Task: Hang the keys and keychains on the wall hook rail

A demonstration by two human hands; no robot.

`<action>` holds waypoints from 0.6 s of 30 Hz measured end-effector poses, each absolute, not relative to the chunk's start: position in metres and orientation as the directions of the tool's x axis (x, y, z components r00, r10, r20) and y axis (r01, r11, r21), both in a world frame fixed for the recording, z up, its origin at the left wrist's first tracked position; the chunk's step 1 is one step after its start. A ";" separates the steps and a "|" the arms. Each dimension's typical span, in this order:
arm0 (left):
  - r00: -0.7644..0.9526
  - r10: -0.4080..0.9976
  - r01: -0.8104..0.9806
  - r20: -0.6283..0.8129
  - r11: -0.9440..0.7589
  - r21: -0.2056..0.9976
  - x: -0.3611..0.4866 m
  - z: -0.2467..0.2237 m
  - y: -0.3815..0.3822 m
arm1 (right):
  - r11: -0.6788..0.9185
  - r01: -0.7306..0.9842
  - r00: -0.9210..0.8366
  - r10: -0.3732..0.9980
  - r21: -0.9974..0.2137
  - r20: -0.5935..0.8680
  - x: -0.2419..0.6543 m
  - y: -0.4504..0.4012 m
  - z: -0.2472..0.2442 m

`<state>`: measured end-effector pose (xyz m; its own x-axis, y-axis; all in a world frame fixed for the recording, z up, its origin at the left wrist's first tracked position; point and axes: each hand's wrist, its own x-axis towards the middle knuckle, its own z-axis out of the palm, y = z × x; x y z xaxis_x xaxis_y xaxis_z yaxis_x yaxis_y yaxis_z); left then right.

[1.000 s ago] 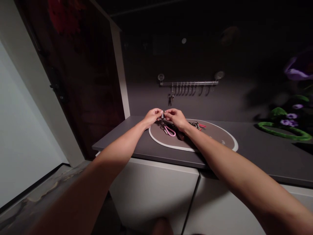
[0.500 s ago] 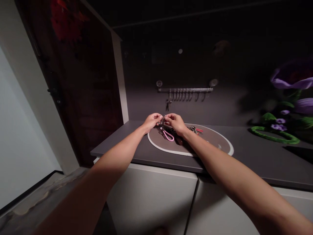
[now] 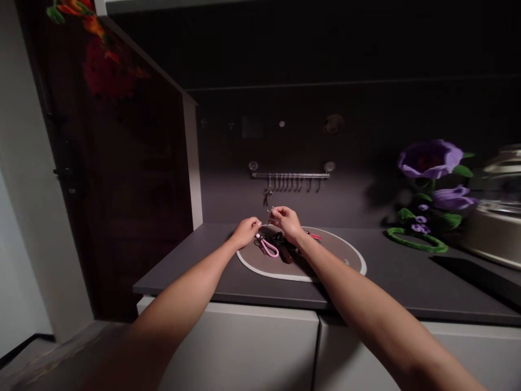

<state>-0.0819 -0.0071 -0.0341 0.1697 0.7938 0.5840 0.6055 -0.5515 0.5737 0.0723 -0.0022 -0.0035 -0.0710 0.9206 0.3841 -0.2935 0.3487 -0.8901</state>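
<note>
My right hand (image 3: 286, 221) pinches a small metal key ring (image 3: 270, 209) just below the hook rail, above the far edge of an oval brown mat with a white rim (image 3: 280, 277). A thin metal piece, likely a key, seems to hang under its fingers. To the left and lower, my left hand (image 3: 247, 230) has its thumb and fingers pressed together; what they hold, if anything, is too small to make out. Below the hands, a pink strap loop (image 3: 269, 248) and a dark brown key fob (image 3: 286, 256) lie on the mat among keys partly covered by my right hand.
A clear rail with several hooks (image 3: 293, 175) is fixed to the dark back wall, with a key (image 3: 269, 192) on its left end. Purple felt flowers (image 3: 431, 160) and a cream-based appliance (image 3: 494, 233) stand on the right of the counter (image 3: 183, 263). A cabinet overhangs above.
My hands have moved apart: the right one has gone up with the key ring towards the rail, the left one lower and leftward. The camera view has shifted, showing the appliance on the right.
</note>
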 end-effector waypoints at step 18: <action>0.199 0.786 0.726 0.585 -0.519 0.451 -0.081 -0.039 -0.005 | 0.384 -0.329 0.233 0.918 -0.863 0.320 0.066 0.052 0.071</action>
